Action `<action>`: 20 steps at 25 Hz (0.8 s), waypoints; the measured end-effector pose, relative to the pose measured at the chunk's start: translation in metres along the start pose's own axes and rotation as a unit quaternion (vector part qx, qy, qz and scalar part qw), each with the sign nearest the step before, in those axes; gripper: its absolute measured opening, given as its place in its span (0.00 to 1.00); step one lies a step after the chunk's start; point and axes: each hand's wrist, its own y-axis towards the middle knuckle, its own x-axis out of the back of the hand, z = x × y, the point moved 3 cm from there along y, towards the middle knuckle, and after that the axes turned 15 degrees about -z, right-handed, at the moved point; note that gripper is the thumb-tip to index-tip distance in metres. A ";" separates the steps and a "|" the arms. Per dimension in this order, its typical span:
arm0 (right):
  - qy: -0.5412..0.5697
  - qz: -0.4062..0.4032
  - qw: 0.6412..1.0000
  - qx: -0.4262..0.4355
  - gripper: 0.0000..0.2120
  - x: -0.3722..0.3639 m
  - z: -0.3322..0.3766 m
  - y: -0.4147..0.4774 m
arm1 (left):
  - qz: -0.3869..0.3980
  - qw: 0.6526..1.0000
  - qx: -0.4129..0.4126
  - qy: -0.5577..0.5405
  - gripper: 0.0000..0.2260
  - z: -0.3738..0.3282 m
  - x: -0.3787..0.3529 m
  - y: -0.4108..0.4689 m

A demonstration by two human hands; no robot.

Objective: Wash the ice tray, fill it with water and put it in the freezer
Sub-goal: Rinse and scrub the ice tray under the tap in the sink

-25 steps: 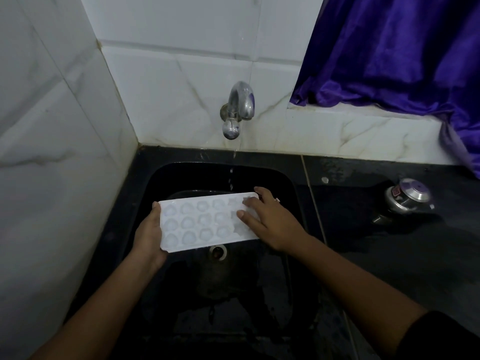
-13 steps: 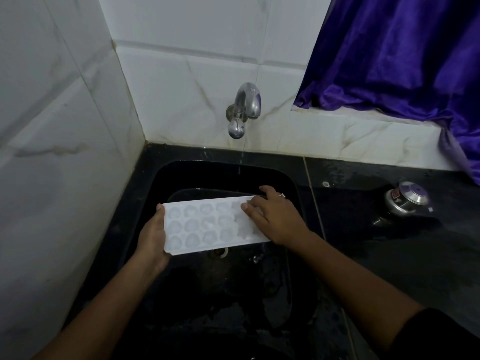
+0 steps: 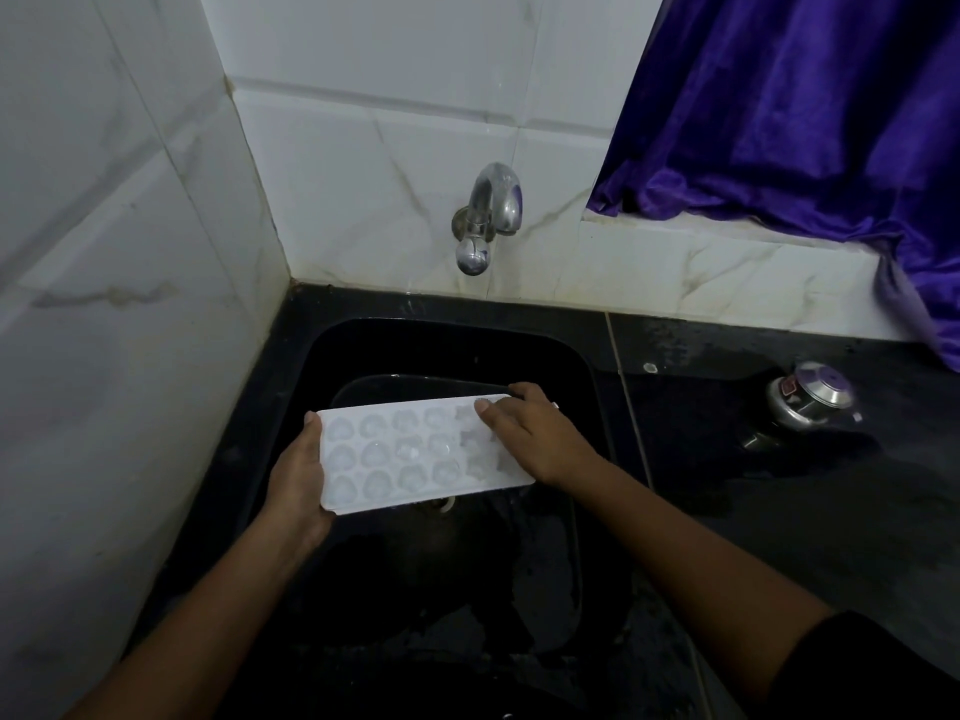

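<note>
A white ice tray (image 3: 410, 449) with rows of round cups is held flat over the black sink (image 3: 447, 345), below the chrome tap (image 3: 485, 220). My left hand (image 3: 298, 475) grips the tray's left end, thumb along the edge. My right hand (image 3: 530, 433) lies on the tray's right end with the fingers spread over the cups and the thumb at the far rim. No water stream shows under the tap. The sink's drain peeks out just beneath the tray's near edge.
A steel lidded pot (image 3: 810, 394) stands on the wet black counter (image 3: 779, 511) to the right. A purple curtain (image 3: 805, 111) hangs over the tiled ledge at the back right. White tiled walls close in the left and back.
The tap's drips seen a second ago have stopped. Both hands keep their hold on the tray, which sits slightly lower and nearer to me in view; my head has shifted left.
</note>
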 end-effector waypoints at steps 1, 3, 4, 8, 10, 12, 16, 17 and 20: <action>0.030 -0.003 0.999 -0.026 0.27 0.000 0.000 0.003 | -0.001 1.000 -0.004 0.004 0.23 0.000 0.000 0.000; 0.011 0.010 1.000 -0.021 0.30 0.004 0.002 0.009 | -0.006 1.000 -0.005 0.009 0.23 0.002 -0.001 0.001; -0.053 0.029 0.998 0.010 0.29 0.006 0.005 0.010 | -0.008 1.000 -0.002 0.011 0.24 0.004 -0.001 0.001; -0.313 0.017 0.935 0.167 0.34 0.007 0.004 0.007 | -0.007 1.000 0.004 0.004 0.23 0.005 -0.003 -0.007; -0.208 0.041 0.968 0.137 0.34 0.004 -0.004 -0.001 | -0.012 1.000 0.001 -0.005 0.23 0.002 -0.001 -0.008; 0.002 0.069 0.998 0.011 0.27 0.008 -0.014 -0.004 | -0.013 1.000 0.000 -0.004 0.24 0.001 0.000 -0.005; -0.145 0.050 0.988 0.021 0.31 0.013 -0.004 0.003 | -0.004 1.000 0.010 0.014 0.25 0.009 -0.005 -0.009; -0.256 0.024 0.962 0.093 0.35 0.009 0.001 0.004 | -0.004 1.000 0.010 0.011 0.25 0.011 -0.007 -0.010; -0.239 0.014 0.965 0.105 0.39 0.007 0.006 0.002 | -0.010 1.000 0.004 -0.007 0.25 0.005 -0.008 -0.008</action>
